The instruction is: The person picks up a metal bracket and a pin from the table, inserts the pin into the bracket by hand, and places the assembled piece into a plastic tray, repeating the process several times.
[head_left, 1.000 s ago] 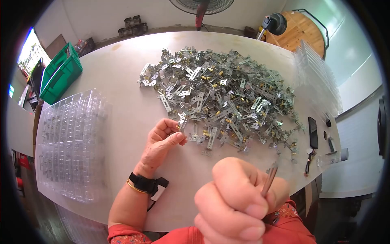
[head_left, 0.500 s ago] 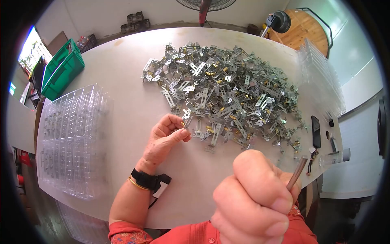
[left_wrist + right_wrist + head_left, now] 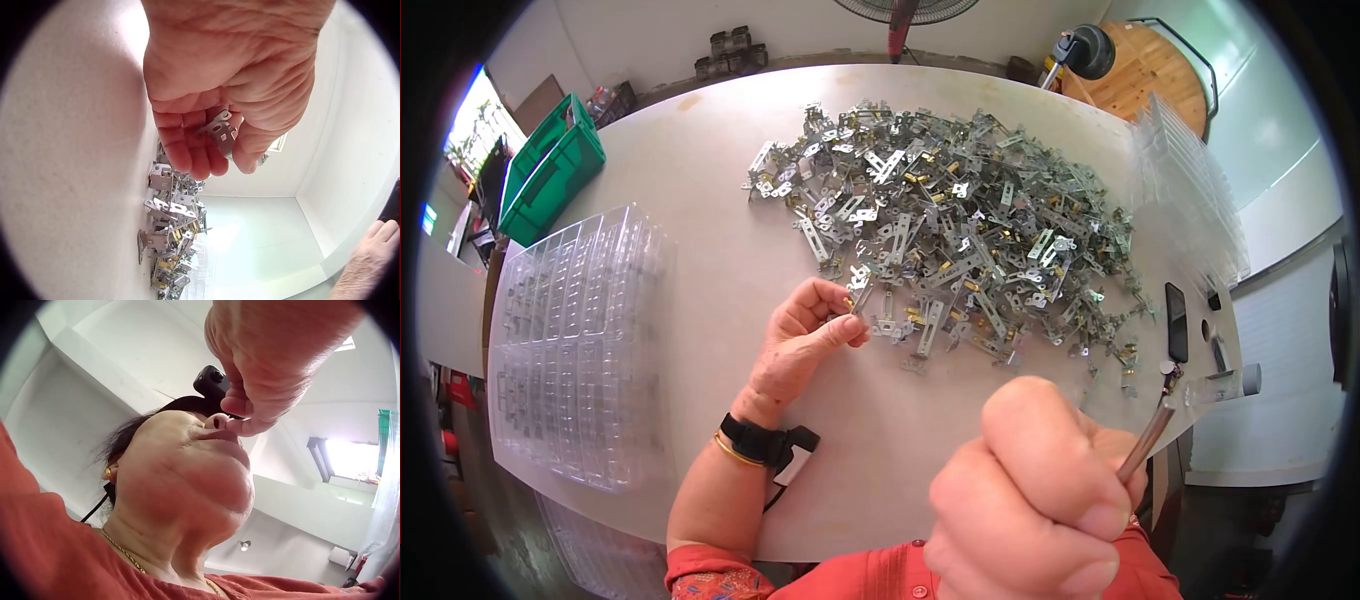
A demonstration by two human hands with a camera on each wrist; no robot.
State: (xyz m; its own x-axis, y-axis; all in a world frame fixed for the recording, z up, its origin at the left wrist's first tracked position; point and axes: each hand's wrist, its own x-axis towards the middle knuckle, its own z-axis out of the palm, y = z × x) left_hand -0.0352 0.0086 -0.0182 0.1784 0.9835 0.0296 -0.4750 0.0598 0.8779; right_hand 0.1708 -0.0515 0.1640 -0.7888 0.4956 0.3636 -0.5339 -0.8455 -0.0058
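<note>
My left hand [image 3: 805,335] pinches a small metal bracket [image 3: 859,296] between thumb and fingertips, at the near edge of a big pile of metal brackets [image 3: 950,230]. In the left wrist view, the holed plate of that bracket [image 3: 222,134] shows between the thumb and the curled fingers. My right hand [image 3: 1030,490] is raised close to the head camera, fingers curled tight. Out of its far side sticks a slim metal rod [image 3: 1147,440]; the part inside the fist is hidden. From the right wrist view, this hand [image 3: 269,369] is up in front of the person's face.
Stacked clear plastic trays [image 3: 580,350] stand on the table's left, more clear trays [image 3: 1190,195] at the right. Behind the left stack is a green crate [image 3: 555,170]. A phone [image 3: 1176,322] lies near the right edge. Beyond the far edge stands a fan [image 3: 903,15].
My right hand has shifted to the right in the head view, the rod with it, and more of the rod's plain shaft shows. The left hand keeps its pinch on the bracket, almost still.
</note>
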